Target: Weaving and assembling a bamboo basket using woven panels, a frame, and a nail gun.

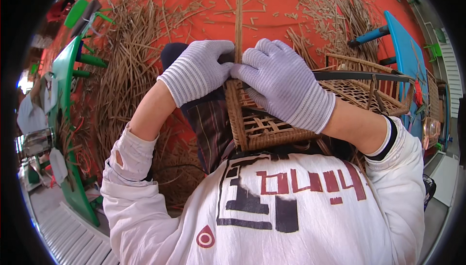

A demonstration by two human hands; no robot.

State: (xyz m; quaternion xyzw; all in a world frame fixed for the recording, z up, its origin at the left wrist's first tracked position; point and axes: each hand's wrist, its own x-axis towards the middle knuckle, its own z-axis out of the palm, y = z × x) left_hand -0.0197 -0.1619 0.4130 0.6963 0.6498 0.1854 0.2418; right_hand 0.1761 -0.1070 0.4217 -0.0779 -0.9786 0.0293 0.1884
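A half-woven wicker basket [279,141] of brown plant strips with an open lattice side rests across my lap. From its left corner post, a long flat brown strip [238,10] runs straight away from me. My left hand [199,68], in a white and pale purple knit glove, is closed at the strip's left side, thumb and fingers pressed against it. My right hand [281,78], gloved alike, is curled on the right side, its thumb and fingertips meeting the strip at the corner. The fingertips of both hands nearly touch. The right hand hides part of the lattice.
Loose dry strips [131,66] lie piled on the red floor covering [276,5], with cut scraps scattered ahead. A green table [68,85] stands on its side at the left, a blue one [407,51] at the right. A dark flat band [359,75] crosses the basket.
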